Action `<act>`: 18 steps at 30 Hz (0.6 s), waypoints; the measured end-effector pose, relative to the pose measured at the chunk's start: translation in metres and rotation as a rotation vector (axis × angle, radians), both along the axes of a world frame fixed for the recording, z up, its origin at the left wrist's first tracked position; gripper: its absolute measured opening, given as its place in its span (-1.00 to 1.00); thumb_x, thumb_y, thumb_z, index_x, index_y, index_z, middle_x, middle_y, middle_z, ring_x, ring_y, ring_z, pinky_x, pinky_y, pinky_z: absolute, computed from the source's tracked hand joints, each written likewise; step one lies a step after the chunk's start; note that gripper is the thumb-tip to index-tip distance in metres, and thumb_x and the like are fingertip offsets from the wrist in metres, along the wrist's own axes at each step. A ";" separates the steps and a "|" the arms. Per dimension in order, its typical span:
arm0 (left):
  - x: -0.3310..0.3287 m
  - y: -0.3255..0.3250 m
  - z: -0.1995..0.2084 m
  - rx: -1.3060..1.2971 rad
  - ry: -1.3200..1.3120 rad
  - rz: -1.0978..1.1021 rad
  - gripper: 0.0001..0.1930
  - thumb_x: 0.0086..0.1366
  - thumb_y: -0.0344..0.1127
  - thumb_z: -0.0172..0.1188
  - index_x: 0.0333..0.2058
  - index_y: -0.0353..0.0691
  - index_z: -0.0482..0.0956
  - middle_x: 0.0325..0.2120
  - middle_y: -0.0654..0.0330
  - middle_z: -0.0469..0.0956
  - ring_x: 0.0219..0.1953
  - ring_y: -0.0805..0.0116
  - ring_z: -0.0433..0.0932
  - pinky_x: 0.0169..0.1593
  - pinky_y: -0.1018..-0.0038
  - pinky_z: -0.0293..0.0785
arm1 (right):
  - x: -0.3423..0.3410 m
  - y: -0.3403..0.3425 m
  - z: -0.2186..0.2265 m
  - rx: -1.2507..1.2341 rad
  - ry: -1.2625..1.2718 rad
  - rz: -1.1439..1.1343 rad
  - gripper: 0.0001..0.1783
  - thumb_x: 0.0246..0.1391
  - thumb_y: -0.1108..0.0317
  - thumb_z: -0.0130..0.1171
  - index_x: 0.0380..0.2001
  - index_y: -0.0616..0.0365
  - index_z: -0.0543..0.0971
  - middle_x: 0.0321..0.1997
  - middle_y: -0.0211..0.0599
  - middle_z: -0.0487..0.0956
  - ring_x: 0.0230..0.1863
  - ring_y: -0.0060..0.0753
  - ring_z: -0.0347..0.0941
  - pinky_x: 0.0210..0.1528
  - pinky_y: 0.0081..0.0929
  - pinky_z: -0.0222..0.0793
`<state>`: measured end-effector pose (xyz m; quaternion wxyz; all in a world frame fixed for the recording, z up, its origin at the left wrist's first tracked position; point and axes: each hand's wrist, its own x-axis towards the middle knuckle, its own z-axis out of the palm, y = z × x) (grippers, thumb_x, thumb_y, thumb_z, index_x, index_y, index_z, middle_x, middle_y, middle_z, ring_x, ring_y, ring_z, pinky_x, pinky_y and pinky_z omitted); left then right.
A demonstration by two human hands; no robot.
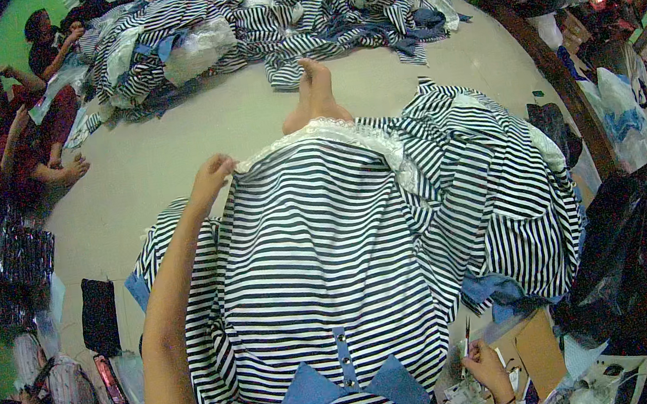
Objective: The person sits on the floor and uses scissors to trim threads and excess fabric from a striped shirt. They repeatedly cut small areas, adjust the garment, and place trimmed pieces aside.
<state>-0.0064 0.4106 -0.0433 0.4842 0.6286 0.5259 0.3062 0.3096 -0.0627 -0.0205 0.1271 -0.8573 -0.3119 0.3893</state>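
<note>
A black-and-white striped garment (321,244) with a blue denim collar (310,398) and a short buttoned placket lies spread over my lap and legs. My left hand (213,178), at the far left corner, is closed on its white lace hem (306,136). At the lower right, beside the garment, my right hand (486,368) is closed around a slim, pointed tool (467,336). The tool's tip points upward; its exact kind is too small to tell. My bare feet (316,91) show beyond the lace edge.
More striped garments (496,194) are heaped at my right, and a large pile (258,29) lies at the back. Several people (9,139) sit at the left. A phone (109,379) lies lower left; cardboard (539,349) and plastic scraps lie lower right.
</note>
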 end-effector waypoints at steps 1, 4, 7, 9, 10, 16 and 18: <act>0.003 0.000 0.008 0.063 -0.060 0.024 -0.78 0.16 -0.26 0.00 -0.30 -0.28 0.43 -0.39 0.21 0.45 -0.29 0.48 0.39 -0.24 0.55 0.33 | 0.000 0.001 0.002 0.001 -0.012 0.014 -0.66 -0.26 0.34 0.11 -0.37 0.31 0.36 -0.56 -0.19 0.43 -0.50 -0.33 0.38 -0.40 -0.45 0.30; 0.010 -0.001 0.042 0.246 -0.124 0.111 -0.82 0.17 -0.32 0.00 -0.30 -0.29 0.43 -0.48 0.23 0.47 -0.43 0.52 0.41 -0.34 0.63 0.33 | -0.001 -0.001 0.009 0.023 -0.029 0.022 -0.67 -0.25 0.32 0.12 -0.40 0.28 0.33 -0.55 -0.15 0.41 -0.50 -0.21 0.37 -0.41 -0.36 0.28; 0.021 -0.025 0.081 0.337 -0.126 -0.032 -0.81 0.17 -0.32 -0.01 -0.31 -0.30 0.43 -0.53 0.24 0.47 -0.49 0.53 0.41 -0.39 0.61 0.33 | -0.001 -0.004 0.017 0.092 -0.022 -0.047 -0.69 -0.25 0.34 0.10 -0.40 0.25 0.32 -0.53 -0.16 0.40 -0.47 -0.23 0.35 -0.38 -0.36 0.26; 0.031 -0.059 0.102 0.484 -0.107 -0.235 -0.81 0.16 -0.31 -0.01 -0.31 -0.29 0.43 -0.54 0.24 0.47 -0.52 0.53 0.40 -0.42 0.60 0.33 | -0.001 -0.004 0.024 0.107 -0.030 -0.080 -0.69 -0.24 0.36 0.07 -0.36 0.23 0.31 -0.52 -0.17 0.39 -0.45 -0.24 0.34 -0.36 -0.36 0.25; 0.033 -0.078 0.111 0.390 -0.045 -0.347 -0.82 0.16 -0.31 -0.01 -0.31 -0.28 0.44 -0.54 0.24 0.47 -0.52 0.53 0.40 -0.42 0.59 0.33 | -0.001 -0.002 0.027 0.122 -0.033 -0.076 -0.65 -0.20 0.35 0.05 -0.29 0.22 0.29 -0.46 -0.16 0.39 -0.40 -0.25 0.34 -0.31 -0.39 0.25; 0.053 -0.184 0.086 0.088 0.086 -0.847 -0.80 0.14 -0.25 0.01 -0.35 -0.27 0.44 -0.59 0.10 0.49 -0.54 0.35 0.45 -0.42 0.48 0.36 | -0.028 0.038 0.039 0.473 0.220 -0.046 -0.77 -0.10 0.43 -0.06 -0.31 0.19 0.25 -0.44 -0.38 0.32 -0.42 -0.58 0.25 -0.31 -0.66 0.21; 0.055 -0.200 0.064 0.002 0.112 -0.812 -0.79 0.14 -0.26 0.01 -0.37 -0.30 0.46 -0.58 0.09 0.50 -0.53 0.36 0.46 -0.41 0.48 0.36 | -0.040 0.063 0.040 0.544 0.200 0.255 -0.75 -0.11 0.42 -0.01 -0.29 0.19 0.29 -0.45 -0.44 0.31 -0.42 -0.62 0.22 -0.30 -0.68 0.19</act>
